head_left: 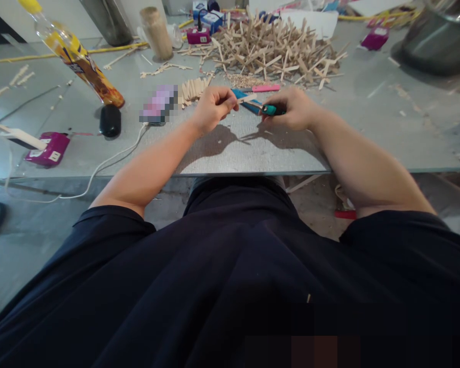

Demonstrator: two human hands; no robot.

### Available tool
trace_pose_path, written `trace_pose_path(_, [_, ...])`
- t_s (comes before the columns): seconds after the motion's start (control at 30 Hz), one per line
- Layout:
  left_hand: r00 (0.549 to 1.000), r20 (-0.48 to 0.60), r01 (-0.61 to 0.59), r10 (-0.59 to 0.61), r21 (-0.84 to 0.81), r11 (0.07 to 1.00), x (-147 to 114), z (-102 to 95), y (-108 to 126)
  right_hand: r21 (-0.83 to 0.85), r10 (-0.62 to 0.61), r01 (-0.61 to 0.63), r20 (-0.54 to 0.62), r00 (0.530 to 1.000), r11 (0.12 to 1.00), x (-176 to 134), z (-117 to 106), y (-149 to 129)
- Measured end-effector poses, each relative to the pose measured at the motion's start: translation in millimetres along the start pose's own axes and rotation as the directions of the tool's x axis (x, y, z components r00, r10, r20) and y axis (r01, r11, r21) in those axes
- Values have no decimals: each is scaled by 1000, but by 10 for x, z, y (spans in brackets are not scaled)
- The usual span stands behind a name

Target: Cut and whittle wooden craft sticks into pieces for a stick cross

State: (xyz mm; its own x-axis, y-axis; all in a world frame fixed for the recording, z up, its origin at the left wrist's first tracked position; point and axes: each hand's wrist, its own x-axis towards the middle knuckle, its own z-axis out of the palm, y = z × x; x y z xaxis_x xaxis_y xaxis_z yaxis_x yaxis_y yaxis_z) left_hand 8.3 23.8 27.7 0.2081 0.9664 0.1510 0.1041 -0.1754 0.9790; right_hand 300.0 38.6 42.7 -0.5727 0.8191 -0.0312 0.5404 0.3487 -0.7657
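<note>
- My left hand has its fingertips clamped on a wooden piece, at twelve o'clock.
- My right hand closes around a green tool, at the piece's four o'clock.
- A wood pile lies beyond, towards one o'clock.

By the near edge of the grey bench, my bare left hand and right hand are side by side, a flat pale wooden stick in the left, a teal-and-black-handled tool in the right. Behind them lies a slim pink-handled tool, then, toward the far edge, a heap of pale wooden sticks. Left of my left hand come a row of short wooden strips and a rectangular phone. Farther left are a rounded black case, a yellow-capped plastic bottle behind it and a purple box by the near edge. Right of the heap stands a dark round vessel.
</note>
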Motion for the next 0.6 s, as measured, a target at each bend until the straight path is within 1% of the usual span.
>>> trace_pose_path(0.1, [996, 59, -77, 73, 62, 995, -1, -37, 0, -79, -103, 100, -40, 994, 992, -26, 23, -40])
trace_pose_path(0.23, [974, 164, -175, 157, 102, 979, 16, -109, -47, -80, -64, 63, -1, 998, 995, -69, 51, -97])
trace_pose_path(0.3, [968, 193, -182, 161, 101, 978, 18, -126, -65, -74, -57, 58, 14, 998, 996, -79, 57, -119])
trace_pose_path(0.47, [979, 168, -137, 112, 144, 980, 5, -133, -58, -39, -41, 43, 41, 998, 998, -59, 53, -136])
trace_pose_path(0.6, [982, 152, -135, 112, 146, 980, -14, -142, -5, -73, -31, 34, 38, 999, 997, -54, 43, -140])
